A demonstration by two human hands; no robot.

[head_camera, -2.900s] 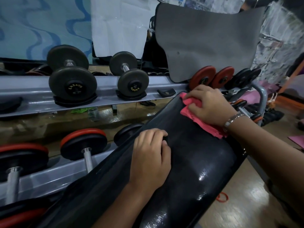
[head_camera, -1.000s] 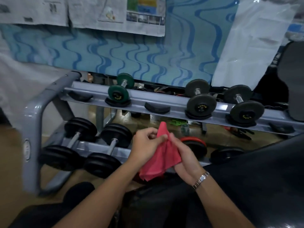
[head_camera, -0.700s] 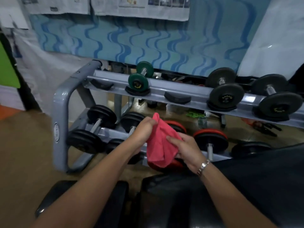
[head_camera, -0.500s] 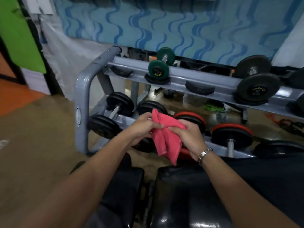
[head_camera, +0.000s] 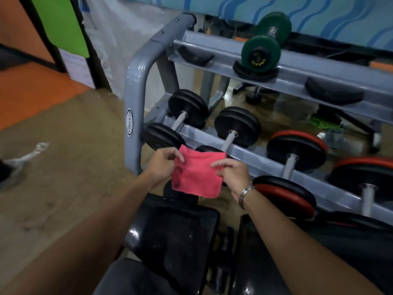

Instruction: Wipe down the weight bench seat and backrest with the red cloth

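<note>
The red cloth [head_camera: 196, 176] hangs spread flat in the air above the bench. My left hand [head_camera: 162, 163] pinches its upper left corner and my right hand [head_camera: 235, 174] pinches its upper right edge. Below the cloth lies the black bench seat [head_camera: 172, 237], glossy and dusty. The black backrest [head_camera: 261, 256] starts just right of a gap and runs off to the lower right under my right forearm. Neither hand touches the bench.
A grey dumbbell rack [head_camera: 133, 103] stands just behind the bench, with black dumbbells [head_camera: 236, 124], red-rimmed dumbbells [head_camera: 295, 150] and a green dumbbell [head_camera: 261, 50]. Brown floor [head_camera: 63, 156] stretches to the left. A dark knee or cushion [head_camera: 131, 277] shows at the bottom.
The cloth left the backrest, went into both hands and is now stretched flat rather than bunched. My view swung left and down, bringing the seat into sight.
</note>
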